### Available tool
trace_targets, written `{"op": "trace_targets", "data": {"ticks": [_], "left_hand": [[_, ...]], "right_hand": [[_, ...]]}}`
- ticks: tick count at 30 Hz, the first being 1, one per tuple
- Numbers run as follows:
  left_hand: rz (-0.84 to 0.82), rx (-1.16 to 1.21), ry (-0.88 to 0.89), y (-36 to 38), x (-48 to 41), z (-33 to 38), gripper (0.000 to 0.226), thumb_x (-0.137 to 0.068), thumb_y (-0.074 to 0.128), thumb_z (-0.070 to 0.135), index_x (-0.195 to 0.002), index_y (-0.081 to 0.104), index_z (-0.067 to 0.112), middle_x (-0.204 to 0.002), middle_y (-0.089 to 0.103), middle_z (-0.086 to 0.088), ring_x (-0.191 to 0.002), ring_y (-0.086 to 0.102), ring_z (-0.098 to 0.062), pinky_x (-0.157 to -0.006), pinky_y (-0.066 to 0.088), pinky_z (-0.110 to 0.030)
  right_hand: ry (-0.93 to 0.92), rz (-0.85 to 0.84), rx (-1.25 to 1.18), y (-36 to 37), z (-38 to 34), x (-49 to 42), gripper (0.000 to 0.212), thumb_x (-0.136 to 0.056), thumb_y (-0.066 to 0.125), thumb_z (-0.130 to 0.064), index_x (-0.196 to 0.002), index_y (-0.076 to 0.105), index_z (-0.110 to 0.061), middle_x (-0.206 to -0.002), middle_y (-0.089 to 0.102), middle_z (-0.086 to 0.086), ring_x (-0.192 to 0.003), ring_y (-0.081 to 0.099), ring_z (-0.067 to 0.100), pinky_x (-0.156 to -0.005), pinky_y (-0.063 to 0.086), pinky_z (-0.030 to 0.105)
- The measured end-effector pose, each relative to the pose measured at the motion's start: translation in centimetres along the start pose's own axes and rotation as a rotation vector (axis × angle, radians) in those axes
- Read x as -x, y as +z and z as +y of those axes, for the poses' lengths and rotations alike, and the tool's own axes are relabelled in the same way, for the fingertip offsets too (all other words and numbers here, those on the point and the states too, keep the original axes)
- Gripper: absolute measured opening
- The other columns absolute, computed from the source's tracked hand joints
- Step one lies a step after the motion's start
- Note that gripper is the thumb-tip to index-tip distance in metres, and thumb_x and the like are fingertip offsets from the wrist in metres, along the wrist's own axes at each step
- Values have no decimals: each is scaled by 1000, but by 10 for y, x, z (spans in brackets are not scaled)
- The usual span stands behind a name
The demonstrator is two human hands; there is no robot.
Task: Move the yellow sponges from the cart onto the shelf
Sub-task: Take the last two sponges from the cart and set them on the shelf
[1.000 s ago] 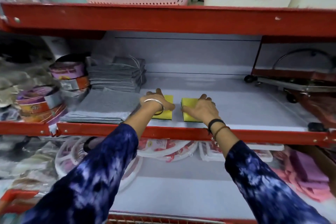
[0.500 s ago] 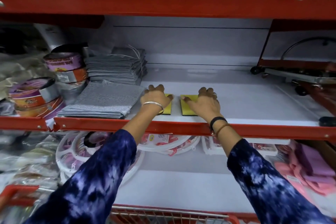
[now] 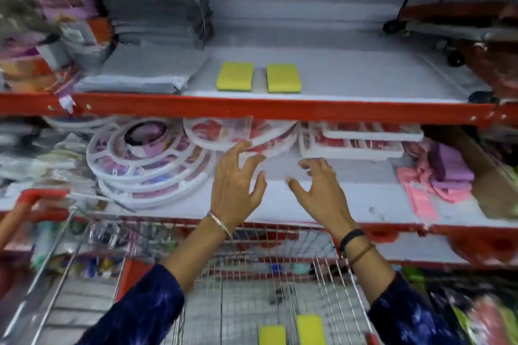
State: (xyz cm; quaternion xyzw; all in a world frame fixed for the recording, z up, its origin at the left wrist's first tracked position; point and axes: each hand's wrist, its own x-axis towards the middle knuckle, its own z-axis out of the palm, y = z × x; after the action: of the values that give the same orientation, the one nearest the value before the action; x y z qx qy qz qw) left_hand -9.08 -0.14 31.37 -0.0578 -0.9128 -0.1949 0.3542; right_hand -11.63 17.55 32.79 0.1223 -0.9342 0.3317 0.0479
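Red-framed store shelving filled the view, with the white shelf [image 3: 350,75] board at the top and a wire cart [image 3: 252,288] parked below. Two yellow sponges sat flat on that shelf, left shelf sponge [image 3: 235,76] and right shelf sponge [image 3: 283,77], side by side with a narrow gap, just right of a stack of grey cloths [image 3: 145,70]. Two more lay in the cart at the bottom edge: left cart sponge [image 3: 272,335] and right cart sponge [image 3: 310,329], close together, partly cut off by the frame. Left hand [image 3: 234,185] and right hand [image 3: 318,190] were both empty, fingers spread, hanging in front of the lower shelf level, well apart from any sponge. Judgement: sponges looked light, soft and compressible, not slippery, nothing fragile. A dark thin layer showed along the lower edge of the shelf pair, likely a scrub pad. Best hold would be across the short sides, thumb opposite fingers, light squeeze; one per hand seemed feasible. Half the visible sponges remained to move.
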Motion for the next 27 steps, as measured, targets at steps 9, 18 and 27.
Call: {"op": "trace_targets", "data": {"ticks": [9,18,27], "left_hand": [[-445,36,-254,53,137,-5,34,-79,67,19,-110,64,8,-121,57,-21,-107,59,-34,-86,53,-42],[-968,74,-543,128,261,-6,51,-89,55,35,-134,47,12,-130,45,-18,-116,49,-36,-84,51,-44],[-1373,23,-846,179,342,-2,81,-80,66,46,-144,27,17,-148,22,-19,-132,33,-41,-97,45,-50]], "right_hand": [[323,-418,167,88,100,89,45,-88,58,-33,-125,52,-7,-131,52,13,-115,55,31,-92,50,39],[616,-890,367,177,181,146,80,-94,52,-42,-153,9,-8,-162,8,17,-147,19,35,-115,31,47],[795,-846,438,234,215,185,90,-85,63,-47,-149,14,-8,-153,22,19,-135,35,41,-103,43,47]]}}
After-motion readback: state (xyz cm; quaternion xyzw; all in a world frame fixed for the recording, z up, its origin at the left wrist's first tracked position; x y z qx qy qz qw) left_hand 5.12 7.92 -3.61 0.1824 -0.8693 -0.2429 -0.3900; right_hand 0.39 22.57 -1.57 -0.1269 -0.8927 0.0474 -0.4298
